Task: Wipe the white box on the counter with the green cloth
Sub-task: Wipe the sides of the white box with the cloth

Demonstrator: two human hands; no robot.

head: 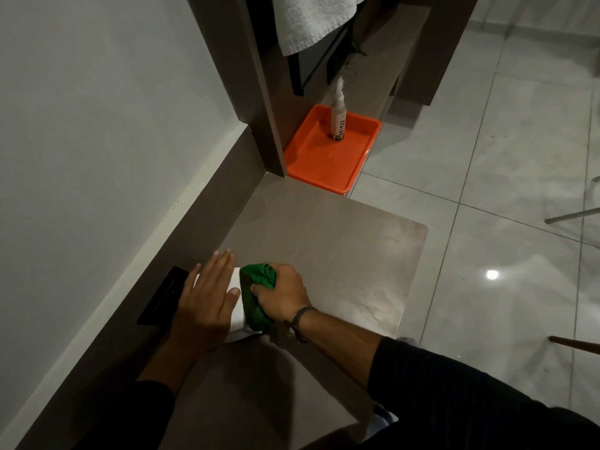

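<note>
The white box (237, 306) sits on the grey-brown counter (341, 254) near the wall, mostly hidden beneath the two hands. The left hand (203, 300) lies flat and unclenched on top of the box with fingers extended, while the right hand (284, 295) is clenched around the bunched green cloth (258, 295), pressing it against what seems to be the box's right side. Farther back, an orange tray (324, 164) holds an upright white bottle (338, 113).

Dim, soft indoor light leaves the foreground murky, one small bright glare spot shines on the glossy pale-grey floor tiles (492, 274), and straight lines bow at the wide-angle edges.
</note>
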